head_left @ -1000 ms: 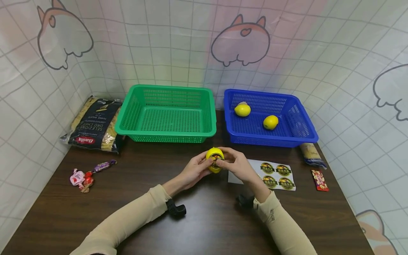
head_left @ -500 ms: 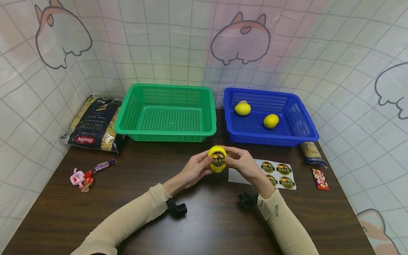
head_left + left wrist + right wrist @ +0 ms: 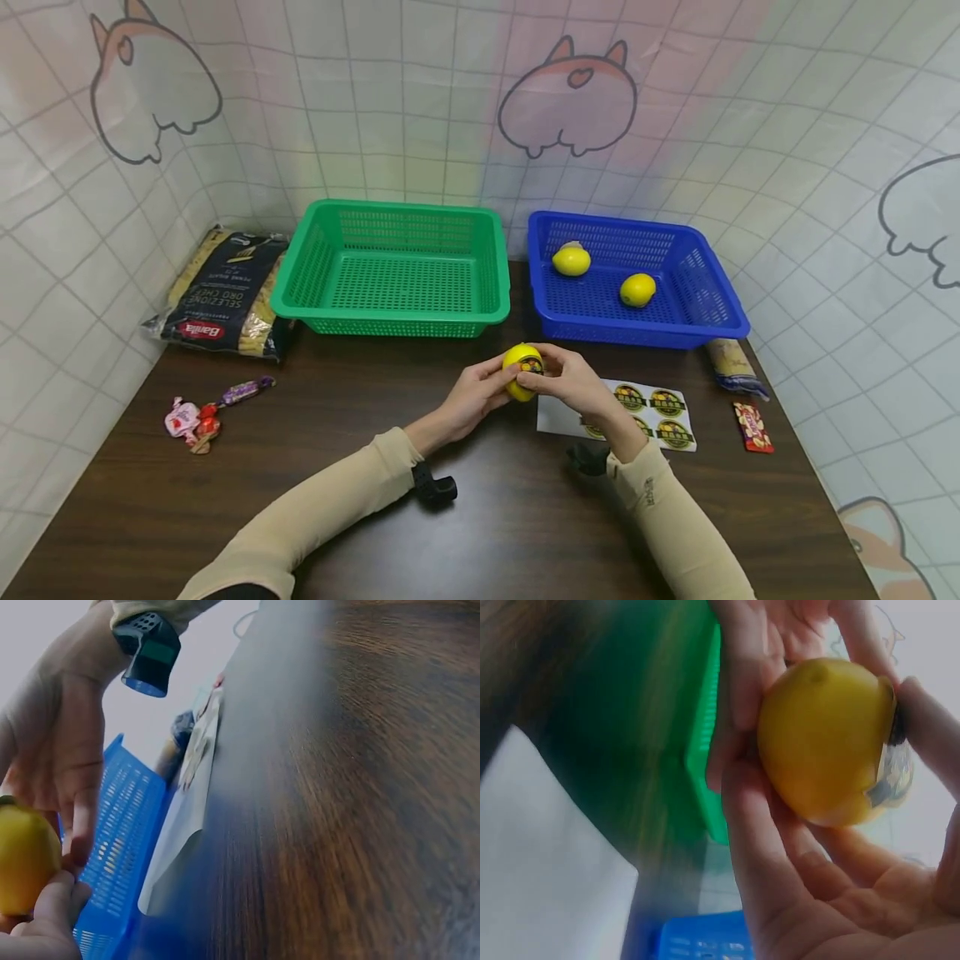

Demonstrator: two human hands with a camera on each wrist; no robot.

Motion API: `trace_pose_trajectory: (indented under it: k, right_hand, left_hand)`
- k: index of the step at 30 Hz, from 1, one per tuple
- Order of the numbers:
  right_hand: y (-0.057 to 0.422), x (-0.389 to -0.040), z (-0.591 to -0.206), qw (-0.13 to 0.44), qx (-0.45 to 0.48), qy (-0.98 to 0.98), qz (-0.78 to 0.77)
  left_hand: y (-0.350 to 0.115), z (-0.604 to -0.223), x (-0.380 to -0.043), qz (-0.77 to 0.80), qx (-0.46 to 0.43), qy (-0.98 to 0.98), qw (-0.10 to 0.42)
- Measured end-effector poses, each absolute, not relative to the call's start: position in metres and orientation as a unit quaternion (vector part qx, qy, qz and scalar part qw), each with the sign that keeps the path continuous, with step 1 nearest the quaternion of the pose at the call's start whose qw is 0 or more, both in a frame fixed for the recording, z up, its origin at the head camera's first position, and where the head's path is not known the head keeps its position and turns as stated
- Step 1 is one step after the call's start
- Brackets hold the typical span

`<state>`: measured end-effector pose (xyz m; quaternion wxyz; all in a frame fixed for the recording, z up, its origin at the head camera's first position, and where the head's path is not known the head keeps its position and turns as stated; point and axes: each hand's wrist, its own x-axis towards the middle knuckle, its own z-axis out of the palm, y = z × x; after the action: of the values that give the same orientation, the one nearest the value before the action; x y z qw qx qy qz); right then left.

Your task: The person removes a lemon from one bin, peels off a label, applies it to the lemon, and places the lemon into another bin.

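Above the table, between both hands, is a yellow lemon (image 3: pixel 513 358) bearing a round dark fruit-label sticker (image 3: pixel 532 366). My left hand (image 3: pixel 472 398) grips the lemon from its left side, thumb on the front. From the right, my right hand (image 3: pixel 576 387) holds it too, with the thumb by the sticker and the fingers behind. The right wrist view shows the lemon (image 3: pixel 821 742) closely, its sticker (image 3: pixel 894 774) wrapped over one side, with an edge standing off the skin. Under the right forearm lies a white sticker sheet (image 3: pixel 557 418) with several round labels, partly covered by that arm.
A green basket (image 3: pixel 390 325) stands at the back centre. Right of it, a blue basket (image 3: pixel 615 330) holds two lemons (image 3: pixel 637 290). At left are a pasta bag (image 3: pixel 217 292) and wrapped candies (image 3: pixel 183 419); at right, a small bag (image 3: pixel 735 365) and a red packet (image 3: pixel 752 426).
Both hands have shifted slightly right with the lemon. The lemon has turned, so its sticker now faces more to the right and is partly covered by the right thumb.
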<state>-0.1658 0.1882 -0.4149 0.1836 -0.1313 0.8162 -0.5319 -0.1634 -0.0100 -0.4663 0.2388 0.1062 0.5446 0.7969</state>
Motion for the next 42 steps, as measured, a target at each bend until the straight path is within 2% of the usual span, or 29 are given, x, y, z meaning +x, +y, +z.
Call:
trace_pose_trajectory:
  k: [5, 12, 19, 25, 33, 38, 42]
  right_hand:
    - [0.196, -0.178, -0.402, 0.186, -0.138, 0.814, -0.533]
    - [0.216, -0.216, -0.355, 0.161, -0.133, 0.815, -0.54]
    - [0.231, -0.27, -0.304, 0.124, -0.103, 0.815, -0.557]
    - [0.232, -0.313, -0.284, 0.105, -0.059, 0.832, -0.541]
    - [0.228, -0.364, -0.31, 0.135, 0.019, 0.826, -0.547]
    - [0.227, -0.376, -0.344, 0.152, 0.078, 0.826, -0.536]
    - [0.223, -0.379, -0.365, 0.173, 0.089, 0.851, -0.488]
  left_hand:
    - [-0.006, -0.466, -0.173, 0.812, 0.086, 0.522, 0.247]
    - [0.003, -0.46, -0.194, 0.821, 0.061, 0.506, 0.256]
    - [0.025, -0.456, -0.212, 0.827, 0.031, 0.517, 0.22]
    - [0.042, -0.454, -0.224, 0.835, 0.004, 0.511, 0.204]
    - [0.054, -0.451, -0.236, 0.846, 0.0, 0.499, 0.189]
    - [0.061, -0.452, -0.241, 0.847, -0.004, 0.506, 0.165]
    - [0.065, -0.454, -0.242, 0.834, 0.004, 0.531, 0.149]
